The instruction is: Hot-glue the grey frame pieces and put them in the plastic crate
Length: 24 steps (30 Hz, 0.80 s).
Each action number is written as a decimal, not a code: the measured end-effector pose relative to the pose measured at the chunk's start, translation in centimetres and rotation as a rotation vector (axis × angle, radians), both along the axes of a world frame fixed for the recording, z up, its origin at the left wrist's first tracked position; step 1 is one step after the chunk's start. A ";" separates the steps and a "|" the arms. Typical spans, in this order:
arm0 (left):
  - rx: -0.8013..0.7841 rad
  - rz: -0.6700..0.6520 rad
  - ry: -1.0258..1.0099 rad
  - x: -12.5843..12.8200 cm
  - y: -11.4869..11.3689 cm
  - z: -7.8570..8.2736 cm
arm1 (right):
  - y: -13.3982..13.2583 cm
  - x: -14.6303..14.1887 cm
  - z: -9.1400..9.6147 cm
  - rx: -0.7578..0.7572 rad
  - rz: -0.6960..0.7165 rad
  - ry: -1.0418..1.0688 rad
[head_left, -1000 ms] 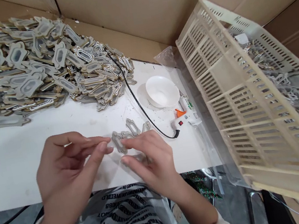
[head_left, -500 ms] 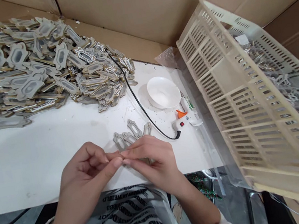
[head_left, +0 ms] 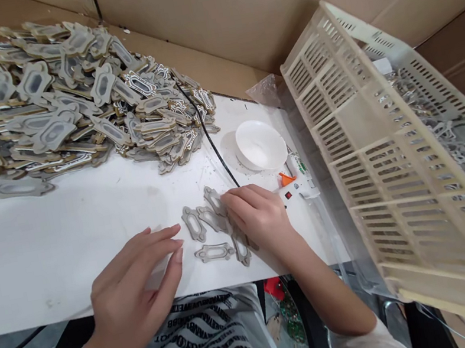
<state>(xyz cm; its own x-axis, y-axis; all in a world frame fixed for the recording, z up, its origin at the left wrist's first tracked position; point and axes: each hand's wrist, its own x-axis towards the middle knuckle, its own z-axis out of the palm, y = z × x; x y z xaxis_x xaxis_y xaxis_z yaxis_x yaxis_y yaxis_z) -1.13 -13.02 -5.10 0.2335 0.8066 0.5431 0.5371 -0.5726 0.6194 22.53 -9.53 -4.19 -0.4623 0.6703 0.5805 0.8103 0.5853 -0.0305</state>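
Observation:
My left hand (head_left: 137,284) hovers over the near edge of the white table, fingers stretched out, holding nothing. To its right lie several small flat grey frame-shaped pieces with scalloped ends, one of them a level piece (head_left: 214,252) close to the front edge. An upright frame-shaped piece (head_left: 194,224) stands nearest my left fingertips. My right hand (head_left: 262,214) reaches into this group, its fingers bent and pressed together on a frame-shaped piece at the back right. The fingertips partly hide what they grip. Another frame-shaped piece (head_left: 241,247) shows below this hand.
A large heap of similar pieces (head_left: 50,110) covers the back left. A white bowl (head_left: 261,145) stands behind my right hand, beside a white glue gun (head_left: 302,188) with an orange trigger. Its black cord (head_left: 213,141) crosses the table. A slatted plastic basket (head_left: 354,146) leans at right.
My hands have parted from their pinch together. The right hand has moved right and back onto the small pieces; the left has opened. More pieces now show on the table.

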 end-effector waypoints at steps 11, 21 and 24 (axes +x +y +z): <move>0.030 -0.057 0.025 -0.2 0.1 -0.2 | -0.1 -0.3 0.1 -0.026 -0.005 -0.064; 0.054 -0.094 0.041 -0.2 0.4 -0.4 | 0.1 -0.1 0.3 -0.130 0.002 -0.167; 0.070 -0.118 0.052 0.0 0.5 -0.4 | 0.2 0.2 0.3 -0.155 0.017 -0.127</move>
<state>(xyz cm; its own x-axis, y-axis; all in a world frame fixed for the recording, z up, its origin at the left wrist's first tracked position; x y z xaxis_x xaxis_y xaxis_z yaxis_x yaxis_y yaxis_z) -1.14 -12.53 -5.47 0.3538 0.7322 0.5820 0.4937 -0.6747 0.5487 22.72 -9.32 -3.89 -0.5376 0.7384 0.4072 0.8032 0.5954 -0.0191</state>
